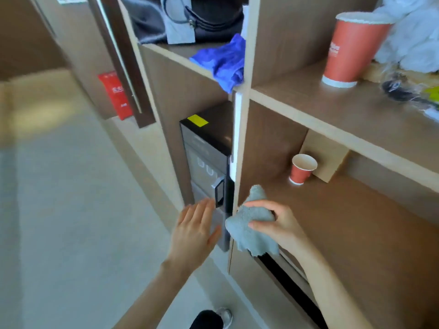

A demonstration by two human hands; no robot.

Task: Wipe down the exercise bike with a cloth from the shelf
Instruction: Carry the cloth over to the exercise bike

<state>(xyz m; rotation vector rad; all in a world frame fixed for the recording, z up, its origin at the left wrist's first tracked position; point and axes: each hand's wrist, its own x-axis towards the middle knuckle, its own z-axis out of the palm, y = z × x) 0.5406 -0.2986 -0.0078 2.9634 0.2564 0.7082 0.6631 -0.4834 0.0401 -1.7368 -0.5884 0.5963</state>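
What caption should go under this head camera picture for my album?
The right hand grips a grey cloth at the shelf, left hand held flat beside it, blue cloth higher up.

In view, as I see it from the headset:
- My right hand grips a bunched grey cloth at the front corner of the lower shelf.
- My left hand, fingers straight, holds nothing, in front of the black water dispenser.
- Small red cup, upright, further back on that board.
- Blue cloth, drooping over the upper left compartment's edge, with a dark bag behind it.
- Large red cup, upright, in the upper right compartment.
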